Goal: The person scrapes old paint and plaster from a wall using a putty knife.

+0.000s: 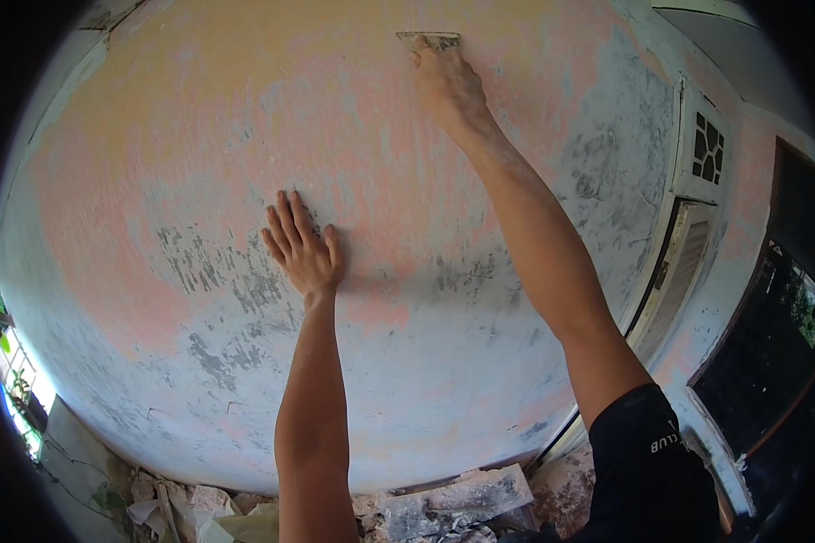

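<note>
Rubble and torn paper scraps (444, 507) lie heaped along the foot of the wall at the lower edge, nearest the person, beside a black sleeve (647, 462) on the right upper arm. Above them the worn pink and grey wall (154, 181) spreads wide and bare to the left, bounded on the right by a white door frame (688, 226). Left hand (303, 249) lies flat against the wall, fingers spread apart, arm straight up. Farther off, the right arm stretches high; right hand (445, 83) is clamped on a scraper (428, 40), its blade touching the wall near the top edge.
</note>
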{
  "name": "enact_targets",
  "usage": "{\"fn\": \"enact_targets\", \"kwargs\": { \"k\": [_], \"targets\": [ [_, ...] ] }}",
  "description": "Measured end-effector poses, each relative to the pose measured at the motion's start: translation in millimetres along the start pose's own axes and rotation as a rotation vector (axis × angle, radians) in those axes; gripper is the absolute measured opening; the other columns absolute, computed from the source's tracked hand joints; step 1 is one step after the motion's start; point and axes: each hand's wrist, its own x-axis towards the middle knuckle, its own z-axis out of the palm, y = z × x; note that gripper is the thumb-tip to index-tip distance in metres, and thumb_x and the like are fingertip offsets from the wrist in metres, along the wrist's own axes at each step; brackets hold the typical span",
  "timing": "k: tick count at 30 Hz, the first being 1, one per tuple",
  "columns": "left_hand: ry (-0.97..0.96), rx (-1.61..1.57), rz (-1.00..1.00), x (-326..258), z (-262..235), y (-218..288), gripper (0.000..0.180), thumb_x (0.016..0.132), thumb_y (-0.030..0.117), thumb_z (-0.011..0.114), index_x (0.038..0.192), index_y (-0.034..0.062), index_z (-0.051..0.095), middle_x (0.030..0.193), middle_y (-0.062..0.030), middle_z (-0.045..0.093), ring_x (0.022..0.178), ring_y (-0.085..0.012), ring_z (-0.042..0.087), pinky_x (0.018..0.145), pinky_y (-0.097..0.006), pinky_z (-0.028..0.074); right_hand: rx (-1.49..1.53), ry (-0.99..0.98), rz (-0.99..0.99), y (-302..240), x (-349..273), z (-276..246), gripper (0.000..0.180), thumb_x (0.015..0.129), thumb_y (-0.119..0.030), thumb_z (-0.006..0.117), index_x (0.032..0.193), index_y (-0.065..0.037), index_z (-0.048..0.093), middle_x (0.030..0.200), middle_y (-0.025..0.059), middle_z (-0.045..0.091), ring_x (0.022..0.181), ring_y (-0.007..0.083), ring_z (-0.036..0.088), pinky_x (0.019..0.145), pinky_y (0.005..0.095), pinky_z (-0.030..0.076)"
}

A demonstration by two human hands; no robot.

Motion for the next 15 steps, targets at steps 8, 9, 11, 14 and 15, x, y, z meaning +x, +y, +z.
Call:
{"fn": "enact_targets", "kwargs": {
  "k": [8,9,11,14,15],
  "targets": [
    [0.01,0.009,0.006,-1.1,1.7,0.7,0.066,0.097,0.04,0.034,0.156,0.0134,0.022,0.163,-0.0067,0.02,0.151,-0.028,0.013,0.123,-0.049,0.003,-0.014,0.013,-0.027,3.8,8.7,3.7,0.04,0.105,-0.034,0.037,0.142,-0.022,0.047,0.118,0.0181,0.065,0.111,0.0371,0.063,0.091,0.0489,0.054],
    [0.011,0.009,0.005,-0.9,1.2,1.6,0.066,0.097,0.04,0.034,0.156,0.0134,0.022,0.163,-0.0067,0.02,0.151,-0.028,0.013,0.123,-0.049,0.003,-0.014,0.014,-0.028,3.1,12.6,-0.2,0.04,0.105,-0.034,0.037,0.142,-0.022,0.047,0.118,0.0181,0.065,0.111,0.0371,0.063,0.091,0.0489,0.054],
    [0.006,0.008,0.004,-0.2,1.1,4.1,0.066,0.096,0.039,0.033,0.156,0.0132,0.022,0.163,-0.0068,0.02,0.151,-0.0279,0.012,0.123,-0.049,0.003,0.043,-0.009,-0.06,4.3,19.2,-8.2,0.041,0.102,-0.023,0.041,0.139,-0.013,0.052,0.114,0.0235,0.064,0.106,0.0366,0.066,0.081,0.0436,0.059],
    [0.004,0.036,0.0,-1.3,-3.9,-3.5,0.066,0.096,0.039,0.033,0.157,0.0131,0.022,0.163,-0.0069,0.02,0.151,-0.028,0.012,0.123,-0.049,0.003,-0.001,-0.033,-0.129,2.3,1.6,-7.6,0.041,0.1,-0.022,0.043,0.14,-0.015,0.051,0.114,0.0239,0.064,0.105,0.0373,0.066,0.081,0.0435,0.059],
    [0.01,0.035,0.002,-0.9,-2.5,-4.1,0.066,0.096,0.039,0.033,0.157,0.0131,0.022,0.163,-0.0069,0.02,0.151,-0.028,0.012,0.123,-0.049,0.003,0.0,-0.027,-0.131,1.5,-2.1,-8.3,0.041,0.1,-0.022,0.043,0.14,-0.015,0.051,0.114,0.0239,0.064,0.105,0.0373,0.066,0.081,0.0435,0.059]
  ]
}}
